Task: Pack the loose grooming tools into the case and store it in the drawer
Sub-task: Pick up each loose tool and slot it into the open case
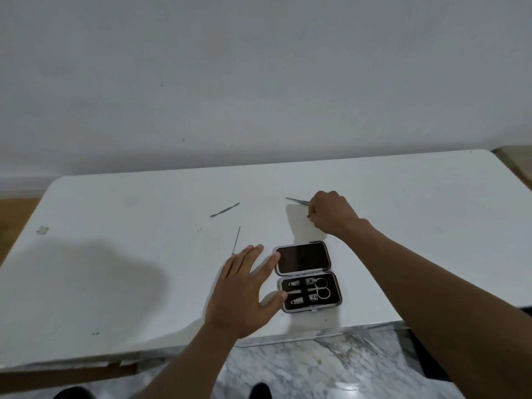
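Tweezers (296, 200) half-hidden, seemingly pinched in right hand (331, 216).

No readable text, label, brand, number or sign showing anywhere.

One open case (308, 276), three loose tools (225, 210), two hands (244, 292)
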The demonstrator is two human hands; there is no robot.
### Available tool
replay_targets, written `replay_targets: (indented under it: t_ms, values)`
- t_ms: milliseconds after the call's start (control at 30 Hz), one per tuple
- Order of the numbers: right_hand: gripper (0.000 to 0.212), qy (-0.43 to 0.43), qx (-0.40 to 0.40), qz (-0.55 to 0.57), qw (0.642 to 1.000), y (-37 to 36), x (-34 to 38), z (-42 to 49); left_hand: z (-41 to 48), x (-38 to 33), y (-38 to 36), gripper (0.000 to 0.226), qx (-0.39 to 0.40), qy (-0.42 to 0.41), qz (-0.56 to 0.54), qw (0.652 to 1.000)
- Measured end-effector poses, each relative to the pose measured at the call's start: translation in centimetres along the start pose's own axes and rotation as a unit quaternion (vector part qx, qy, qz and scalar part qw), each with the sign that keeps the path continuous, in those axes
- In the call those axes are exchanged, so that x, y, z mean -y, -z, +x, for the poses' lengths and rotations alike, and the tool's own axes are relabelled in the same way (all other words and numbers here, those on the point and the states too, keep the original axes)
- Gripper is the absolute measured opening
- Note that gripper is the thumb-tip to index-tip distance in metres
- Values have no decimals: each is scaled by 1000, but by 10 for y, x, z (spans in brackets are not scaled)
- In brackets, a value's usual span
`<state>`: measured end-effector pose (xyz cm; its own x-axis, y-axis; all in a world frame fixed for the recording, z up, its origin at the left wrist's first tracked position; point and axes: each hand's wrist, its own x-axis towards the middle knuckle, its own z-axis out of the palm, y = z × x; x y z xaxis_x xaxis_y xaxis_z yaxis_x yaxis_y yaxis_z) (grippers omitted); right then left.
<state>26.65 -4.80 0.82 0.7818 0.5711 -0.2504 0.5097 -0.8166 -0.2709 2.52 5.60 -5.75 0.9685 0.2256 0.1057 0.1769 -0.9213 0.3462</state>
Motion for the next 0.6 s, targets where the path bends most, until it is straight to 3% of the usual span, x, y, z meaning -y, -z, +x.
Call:
replay_targets:
  t_ms: [233,333,600]
  values:
    - [8,-26,29,4,999,7,5,7,-1,0,-1,70,-2,-1,-12,1000]
    - [17,-34,54,19,998,10,8,5,0,-1,0,69,-6,-3,-11,1000]
    - [13,-16,44,7,999,6,11,0,-1,-2,0,69,-4,2,-11,1000]
